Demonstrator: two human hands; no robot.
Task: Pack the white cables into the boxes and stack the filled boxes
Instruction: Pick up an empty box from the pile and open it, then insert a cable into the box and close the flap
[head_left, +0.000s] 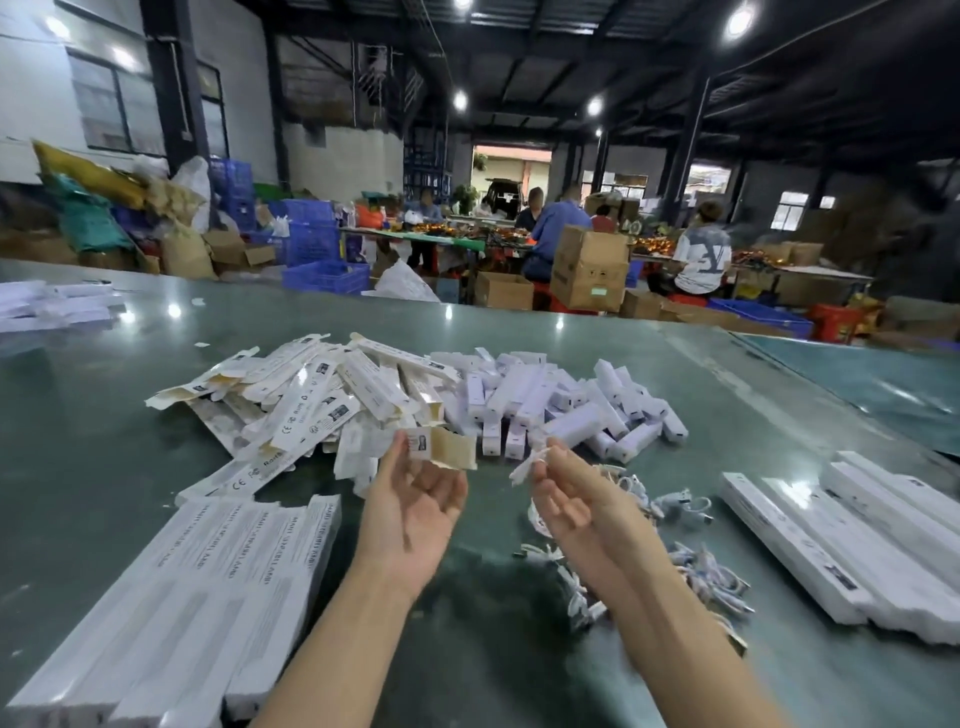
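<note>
The left hand (415, 512), palm up, pinches one small white box (441, 447) by its open brown-lined flap. The right hand (563, 499) pinches a white cable (527, 464) at its fingertips, just right of that box. On the flat unfolded boxes (306, 400) heaped mid-worktop, "CE", "FC" and "RoHS" marks can be read; too many to count. Right of them lies a pile of small white parts (571, 405). Loose cables (670, 501) lie under the right wrist. Along the near left edge sit about five filled boxes (208, 582) side by side, their print blurred. About four more long boxes (852, 530) lie towards the right edge. Bare green worktop (519, 649) shows between the forearms.
</note>
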